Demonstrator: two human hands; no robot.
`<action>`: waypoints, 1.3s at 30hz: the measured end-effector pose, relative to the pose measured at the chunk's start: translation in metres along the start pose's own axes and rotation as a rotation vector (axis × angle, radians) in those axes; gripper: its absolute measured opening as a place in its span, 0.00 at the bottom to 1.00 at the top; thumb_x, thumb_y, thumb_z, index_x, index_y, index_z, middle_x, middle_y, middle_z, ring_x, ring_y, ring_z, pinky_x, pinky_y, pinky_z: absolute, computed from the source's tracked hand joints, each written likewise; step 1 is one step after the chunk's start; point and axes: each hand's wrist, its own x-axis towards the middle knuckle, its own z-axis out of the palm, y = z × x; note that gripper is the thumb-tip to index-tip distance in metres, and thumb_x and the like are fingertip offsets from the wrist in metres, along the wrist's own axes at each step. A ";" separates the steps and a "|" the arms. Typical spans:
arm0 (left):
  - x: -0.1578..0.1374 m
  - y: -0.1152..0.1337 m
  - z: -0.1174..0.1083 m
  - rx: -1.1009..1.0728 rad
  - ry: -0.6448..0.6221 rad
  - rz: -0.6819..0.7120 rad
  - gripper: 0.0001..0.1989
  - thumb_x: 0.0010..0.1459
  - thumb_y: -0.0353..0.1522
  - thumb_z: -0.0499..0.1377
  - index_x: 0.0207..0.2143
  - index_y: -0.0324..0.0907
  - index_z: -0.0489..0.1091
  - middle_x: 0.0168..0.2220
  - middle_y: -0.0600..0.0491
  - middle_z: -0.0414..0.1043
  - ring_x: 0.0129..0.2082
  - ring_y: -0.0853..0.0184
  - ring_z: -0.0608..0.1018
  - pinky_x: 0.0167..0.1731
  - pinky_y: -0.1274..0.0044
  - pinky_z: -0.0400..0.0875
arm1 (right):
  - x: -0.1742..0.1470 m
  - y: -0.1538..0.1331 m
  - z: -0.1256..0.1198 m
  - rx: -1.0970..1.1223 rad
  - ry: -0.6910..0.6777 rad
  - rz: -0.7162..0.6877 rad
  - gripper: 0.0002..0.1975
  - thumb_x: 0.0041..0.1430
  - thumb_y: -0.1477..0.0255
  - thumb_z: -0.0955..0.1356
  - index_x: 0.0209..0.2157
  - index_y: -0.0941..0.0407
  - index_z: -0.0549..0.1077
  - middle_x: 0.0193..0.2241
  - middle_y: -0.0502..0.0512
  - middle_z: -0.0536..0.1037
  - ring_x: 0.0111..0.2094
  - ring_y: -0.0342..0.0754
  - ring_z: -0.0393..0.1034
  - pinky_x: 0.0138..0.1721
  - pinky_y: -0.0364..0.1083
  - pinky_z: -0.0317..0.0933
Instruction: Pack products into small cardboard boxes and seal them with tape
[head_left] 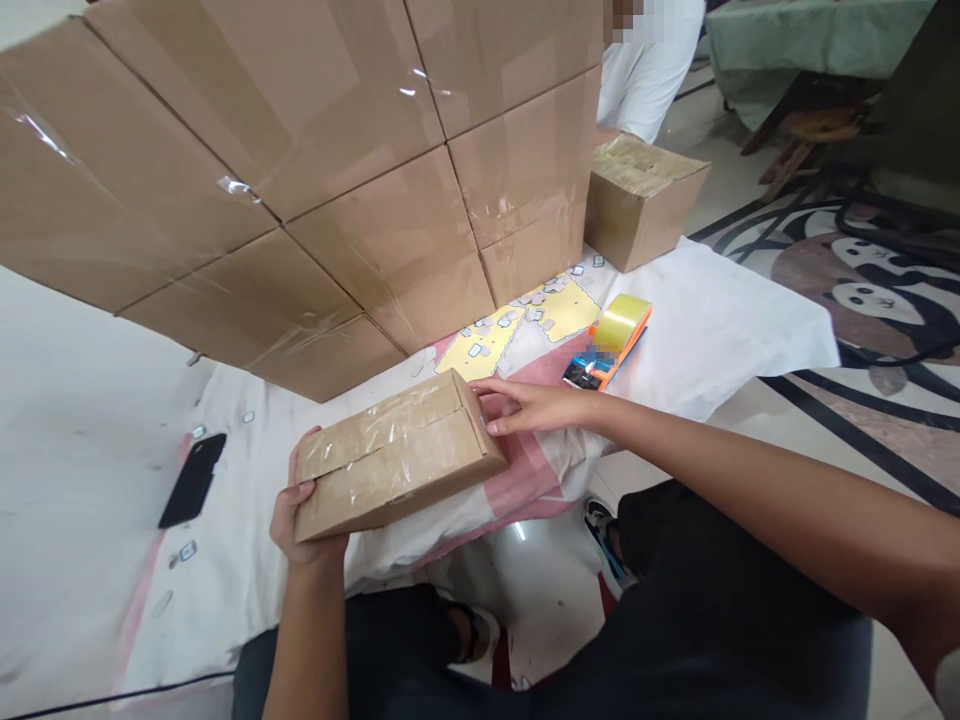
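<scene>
A brown cardboard box, with clear tape across its top, is between my two hands near the front edge of the cloth-covered table. My left hand grips its left end, thumb on top and fingers around the side. At the opposite end, my right hand lies against the box's short side, thumb and fingers spread apart. Beyond my right hand rests a tape dispenser with a wide yellowish roll and orange and blue parts.
Taped cartons stand in a tall stack at the back. Another carton sits at the right corner, beside a person in a white sleeve. A black phone-like object lies at left. The printed tablecloth hangs over the front edge.
</scene>
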 end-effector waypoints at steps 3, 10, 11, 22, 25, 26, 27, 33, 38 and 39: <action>0.000 0.000 -0.001 -0.021 0.007 -0.007 0.24 0.47 0.36 0.57 0.48 0.43 0.74 0.43 0.52 0.77 0.45 0.61 0.75 0.46 0.74 0.68 | 0.000 0.000 0.001 0.003 0.006 -0.011 0.39 0.57 0.64 0.74 0.67 0.47 0.59 0.65 0.56 0.64 0.61 0.54 0.63 0.62 0.55 0.60; -0.002 0.000 0.001 0.004 -0.003 -0.002 0.23 0.48 0.37 0.56 0.48 0.44 0.74 0.44 0.52 0.77 0.49 0.57 0.75 0.47 0.72 0.68 | 0.007 0.003 0.003 -0.048 0.049 -0.065 0.27 0.62 0.65 0.69 0.61 0.49 0.63 0.62 0.55 0.66 0.65 0.52 0.59 0.66 0.57 0.53; -0.002 0.000 0.001 0.007 -0.006 0.001 0.23 0.48 0.37 0.56 0.48 0.44 0.74 0.44 0.52 0.77 0.49 0.57 0.75 0.48 0.71 0.68 | 0.007 0.003 0.003 -0.044 0.048 -0.064 0.26 0.62 0.65 0.69 0.61 0.49 0.64 0.62 0.55 0.66 0.64 0.51 0.59 0.66 0.56 0.54; -0.006 0.002 0.000 -0.044 -0.057 -0.047 0.29 0.45 0.36 0.58 0.53 0.41 0.72 0.45 0.51 0.76 0.43 0.62 0.76 0.43 0.76 0.69 | -0.015 0.004 0.017 0.006 0.042 -0.122 0.29 0.57 0.67 0.73 0.57 0.51 0.62 0.56 0.56 0.69 0.44 0.45 0.71 0.45 0.47 0.66; -0.010 0.003 0.020 -0.050 -0.087 -0.094 0.31 0.45 0.37 0.58 0.55 0.42 0.72 0.47 0.51 0.76 0.43 0.61 0.76 0.41 0.76 0.70 | -0.042 -0.009 0.017 -0.065 0.149 -0.133 0.25 0.55 0.66 0.74 0.52 0.53 0.64 0.47 0.53 0.72 0.40 0.44 0.68 0.40 0.45 0.64; -0.010 0.005 0.031 -0.051 -0.109 -0.107 0.31 0.46 0.37 0.58 0.55 0.42 0.72 0.47 0.51 0.76 0.44 0.60 0.76 0.41 0.75 0.71 | -0.053 -0.014 0.016 -0.076 0.188 -0.143 0.25 0.55 0.65 0.74 0.51 0.53 0.64 0.44 0.52 0.71 0.38 0.44 0.67 0.38 0.44 0.62; -0.010 0.007 0.045 -0.053 -0.138 -0.112 0.31 0.46 0.38 0.58 0.55 0.43 0.72 0.48 0.50 0.76 0.44 0.59 0.76 0.42 0.73 0.71 | -0.066 -0.019 0.014 -0.080 0.232 -0.155 0.25 0.55 0.64 0.74 0.50 0.53 0.64 0.41 0.50 0.70 0.36 0.43 0.66 0.36 0.44 0.61; 0.004 0.035 0.166 -0.118 -0.426 0.082 0.26 0.45 0.39 0.58 0.48 0.41 0.74 0.44 0.49 0.75 0.44 0.60 0.75 0.43 0.73 0.70 | -0.150 -0.040 -0.002 -0.121 0.636 -0.304 0.28 0.56 0.59 0.73 0.53 0.50 0.60 0.34 0.48 0.65 0.35 0.46 0.61 0.37 0.46 0.58; 0.018 0.042 0.289 -0.165 -0.558 0.246 0.18 0.53 0.45 0.54 0.31 0.41 0.74 0.31 0.51 0.71 0.33 0.65 0.73 0.36 0.75 0.67 | -0.200 -0.029 -0.017 -0.093 0.988 -0.438 0.29 0.56 0.53 0.72 0.53 0.46 0.59 0.34 0.50 0.66 0.34 0.50 0.63 0.37 0.49 0.60; 0.019 0.039 0.312 -0.146 -0.577 0.234 0.18 0.54 0.46 0.53 0.28 0.41 0.72 0.29 0.52 0.70 0.31 0.66 0.72 0.34 0.75 0.66 | -0.207 -0.025 -0.020 -0.076 1.039 -0.445 0.29 0.56 0.52 0.72 0.53 0.46 0.59 0.33 0.50 0.66 0.34 0.50 0.63 0.36 0.49 0.61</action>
